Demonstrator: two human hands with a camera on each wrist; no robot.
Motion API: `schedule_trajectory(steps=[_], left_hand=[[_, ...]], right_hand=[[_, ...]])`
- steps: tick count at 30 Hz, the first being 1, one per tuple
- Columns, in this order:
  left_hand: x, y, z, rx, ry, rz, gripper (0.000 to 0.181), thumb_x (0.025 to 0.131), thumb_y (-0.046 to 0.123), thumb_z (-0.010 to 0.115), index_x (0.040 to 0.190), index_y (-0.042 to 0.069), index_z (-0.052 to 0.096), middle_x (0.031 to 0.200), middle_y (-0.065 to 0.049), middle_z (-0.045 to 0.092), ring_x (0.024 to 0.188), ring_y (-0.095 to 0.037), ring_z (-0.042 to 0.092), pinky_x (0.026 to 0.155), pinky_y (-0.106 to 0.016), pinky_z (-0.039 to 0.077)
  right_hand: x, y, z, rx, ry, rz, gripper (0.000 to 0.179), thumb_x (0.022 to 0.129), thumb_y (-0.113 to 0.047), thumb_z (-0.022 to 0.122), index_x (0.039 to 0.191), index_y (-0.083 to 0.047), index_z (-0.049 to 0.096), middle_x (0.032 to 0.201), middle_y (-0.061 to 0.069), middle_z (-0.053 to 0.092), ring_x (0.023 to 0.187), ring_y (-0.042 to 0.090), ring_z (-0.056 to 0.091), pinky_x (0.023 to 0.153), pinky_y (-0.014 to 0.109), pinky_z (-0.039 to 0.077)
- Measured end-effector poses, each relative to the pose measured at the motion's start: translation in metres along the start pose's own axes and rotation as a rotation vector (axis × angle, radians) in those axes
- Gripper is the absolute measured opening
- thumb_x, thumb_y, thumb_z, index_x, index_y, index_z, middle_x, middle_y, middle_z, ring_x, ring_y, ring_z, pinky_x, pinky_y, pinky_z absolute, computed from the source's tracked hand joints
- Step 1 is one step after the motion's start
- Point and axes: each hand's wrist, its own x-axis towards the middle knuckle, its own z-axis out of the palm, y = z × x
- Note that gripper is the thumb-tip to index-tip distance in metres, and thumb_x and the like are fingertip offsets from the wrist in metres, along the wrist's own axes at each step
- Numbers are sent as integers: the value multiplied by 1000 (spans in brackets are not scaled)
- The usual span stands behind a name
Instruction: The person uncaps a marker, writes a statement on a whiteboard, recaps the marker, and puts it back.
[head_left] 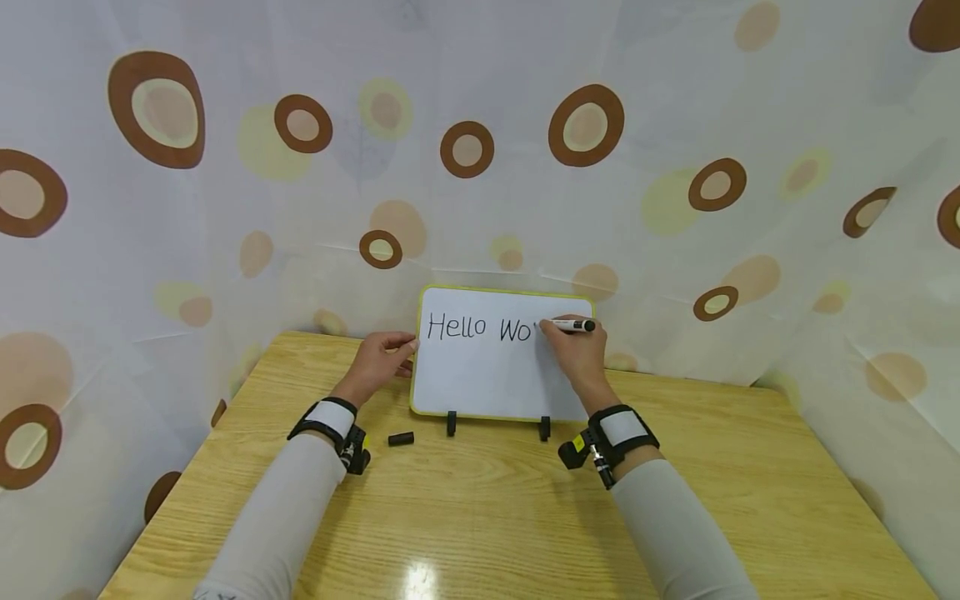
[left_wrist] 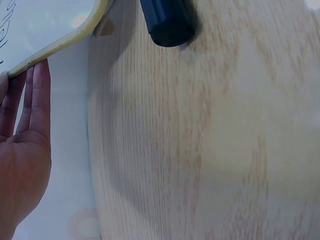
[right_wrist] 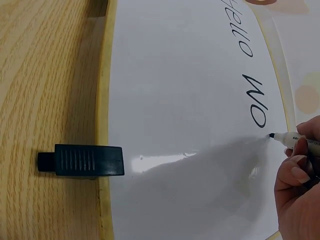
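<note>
A small whiteboard with a yellow rim stands tilted back on the table, bearing the black handwriting "Hello Wo". My left hand pinches its left edge, thumb at the front and fingers behind, as the left wrist view also shows. Near the board's upper right, my right hand grips a white marker with a black end. In the right wrist view the marker's black tip is at the board's surface just past the "o". Part of the board's right side is hidden behind that hand.
Two black feet, one left and one right, hold up the board's lower edge. A black marker cap lies on the wooden table left of them. Behind the table hangs a patterned cloth.
</note>
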Motion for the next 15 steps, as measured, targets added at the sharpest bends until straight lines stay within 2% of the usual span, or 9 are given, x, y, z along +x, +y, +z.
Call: schedule_trajectory(steps=[4,9,15], left_hand=[[0,-2,0,1,-5,8,38,108,17,56,139,-4,60,132,-26,63,88,-28,71,83,-42,63],[-1,0,1,-1,-1,-1,38,108,18,57,138,-3,61,132,-24,64,88,-28,71,85,-46,63],[0,2,0,1,0,3,37,108,19,57,138,-2,62,133,-24,64,88,-27,71,85,-47,63]], right_hand=[[-1,0,-1,-22,-4,14,19,86,-20,78,90,-2,76,90,14,73,80,22,66,70,34,56],[-5,0,-3,-70,-23,55,16,85,-21,76,81,-5,73,80,7,69,74,21,63,67,33,52],[-8,1,-3,-93,-34,56,17,84,-21,76,77,-6,72,74,5,67,70,20,59,64,33,49]])
